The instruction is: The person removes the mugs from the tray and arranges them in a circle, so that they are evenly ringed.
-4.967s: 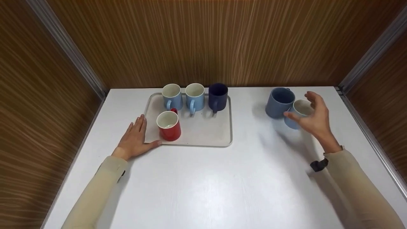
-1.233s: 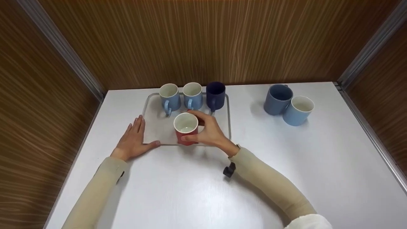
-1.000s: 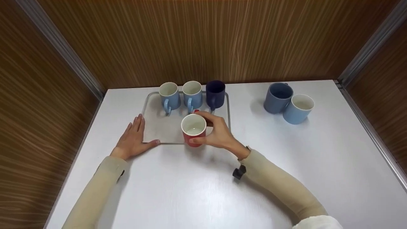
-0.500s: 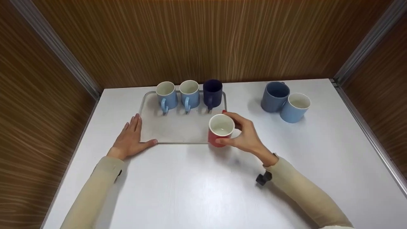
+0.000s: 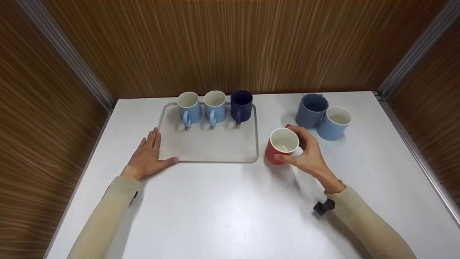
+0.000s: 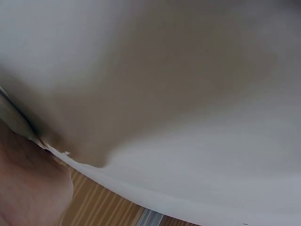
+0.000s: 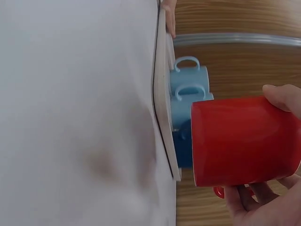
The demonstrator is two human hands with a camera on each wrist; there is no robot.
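My right hand point(image 5: 309, 153) grips a red mug point(image 5: 276, 154) with a white inside, its thumb on the near side and its fingers behind. In the right wrist view the red mug point(image 7: 244, 141) is held above the table, apart from it. My left hand point(image 5: 145, 158) lies with straight fingers at the left edge of a pale tray point(image 5: 208, 153), its thumb along the tray's front left corner. Along the tray's back stand two light blue mugs point(image 5: 194, 114) point(image 5: 220, 113) and a dark navy mug point(image 5: 246, 109), handles toward me.
Right of the tray, a grey-blue mug point(image 5: 308, 117) and a light blue mug point(image 5: 330, 128) stand side by side on the white table point(image 5: 215, 208). A wood-patterned wall point(image 5: 230, 46) rises behind, with more panels at both sides.
Five seconds ago the red mug stood on the tray and my right hand was by the right light blue mug. It now grips the red mug, carried rightward past the tray. The left hand stays put.
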